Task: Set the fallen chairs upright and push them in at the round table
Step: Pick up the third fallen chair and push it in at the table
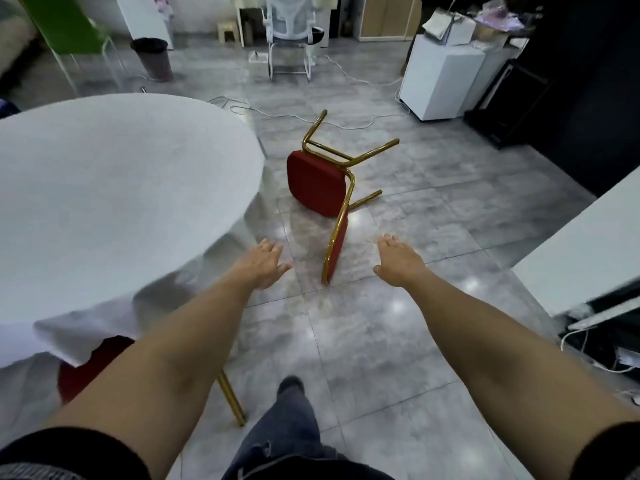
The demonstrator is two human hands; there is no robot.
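Closest to the camera you've got a leg (294,427) in grey jeans stepping forward, and both bare forearms stretched out over the floor (381,341), which is glossy grey marble-look tile with light glare all over it. Down at the lower left there's a second chair (100,362), red seat with a gold leg, standing upright and tucked partly under the white cloth of the table (114,188). The table is round, cloth draped over the edge, and it fills most of the left side. The left hand (265,265) and right hand (398,259) are both palm down with fingers spread loose, holding nothing, one on each side of the backrest of the fallen chair (320,181) but not touching it. That chair is red with a gold frame, lying on its side on the floor just right of the table, backrest toward the camera and legs pointing away and to the right. On the right edge there's a white slab-like surface (588,244) with cables under it. Further back, white cords (346,124) snake across the tile, a white cabinet (440,81) sits at the right with boxes on top, and there's a dark bin (152,58) at the left near a green panel (65,22). At the far end stands a white mesh office chair (291,32) with a small stool (227,29) beside it.
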